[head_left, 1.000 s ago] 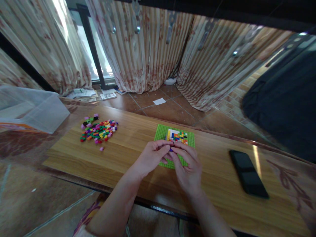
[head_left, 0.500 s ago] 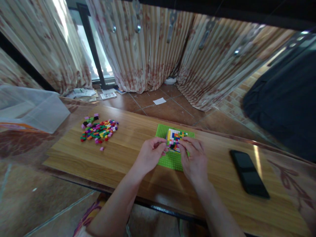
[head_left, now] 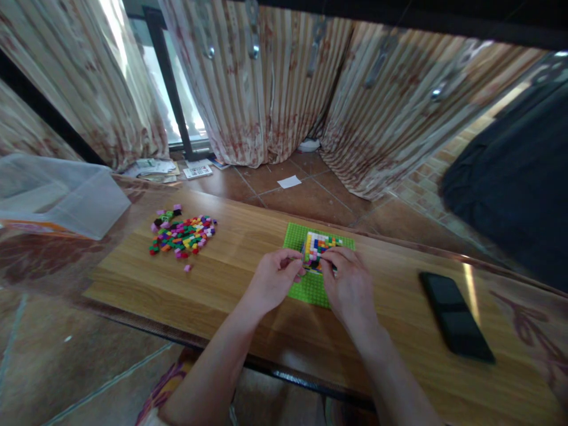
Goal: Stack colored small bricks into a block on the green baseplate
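A green studded baseplate lies on the wooden table, bearing a block of small multicoloured building bricks. At the left side of that block is my left hand, thumb and fingers pinched together; what they hold, if anything, is too small to make out. My right hand covers the block's right front part, its fingers bent and closed at the bricks. Whether a brick is between its fingertips is hidden.
Loose coloured bricks form a pile on the table's left part, with one pink brick apart in front. A clear plastic bin stands at the far left. On the right lies a black phone. Striped curtains hang behind.
The whole view has shifted slightly, so the table and its things sit a little further right. Both hands stay at the brick block, with barely any movement of the fingers.
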The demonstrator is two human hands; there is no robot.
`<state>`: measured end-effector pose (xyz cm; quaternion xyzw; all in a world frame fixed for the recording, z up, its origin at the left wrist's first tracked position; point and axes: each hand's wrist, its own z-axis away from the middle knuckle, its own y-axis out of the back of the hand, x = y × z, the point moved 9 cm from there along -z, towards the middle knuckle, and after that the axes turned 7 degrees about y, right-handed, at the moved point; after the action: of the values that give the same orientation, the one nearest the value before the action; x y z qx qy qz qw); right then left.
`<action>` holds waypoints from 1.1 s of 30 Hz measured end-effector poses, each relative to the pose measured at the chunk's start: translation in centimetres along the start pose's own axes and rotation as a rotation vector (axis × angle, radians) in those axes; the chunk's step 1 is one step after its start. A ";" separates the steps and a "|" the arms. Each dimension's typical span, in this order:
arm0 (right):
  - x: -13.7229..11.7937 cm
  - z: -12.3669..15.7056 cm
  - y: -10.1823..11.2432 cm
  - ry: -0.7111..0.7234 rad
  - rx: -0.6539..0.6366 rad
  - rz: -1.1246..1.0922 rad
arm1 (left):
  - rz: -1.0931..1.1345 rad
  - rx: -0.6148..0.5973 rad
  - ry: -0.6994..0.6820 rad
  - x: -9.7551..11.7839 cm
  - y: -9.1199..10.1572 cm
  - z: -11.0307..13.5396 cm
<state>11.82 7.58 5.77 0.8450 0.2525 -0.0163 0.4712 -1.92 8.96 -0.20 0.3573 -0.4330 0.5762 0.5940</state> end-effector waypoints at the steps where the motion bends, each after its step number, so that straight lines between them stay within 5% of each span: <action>1: 0.1 0.1 0.0 0.003 0.010 -0.008 | -0.006 0.000 -0.004 0.0 0.0 0.0; 15: 1.4 0.9 1.7 -0.074 0.167 -0.097 | -0.053 -0.019 -0.053 0.0 0.1 -0.1; 23: 0.0 2.3 0.9 0.071 0.033 0.115 | -0.102 -0.016 -0.105 0.0 0.3 -0.2; 33: -0.6 2.9 0.4 0.071 -0.011 0.216 | -0.146 -0.018 -0.130 0.0 -0.1 -0.3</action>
<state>12.14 4.81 4.62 0.8646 0.1766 0.0658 0.4658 -1.78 9.22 -0.26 0.4193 -0.4486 0.5030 0.6083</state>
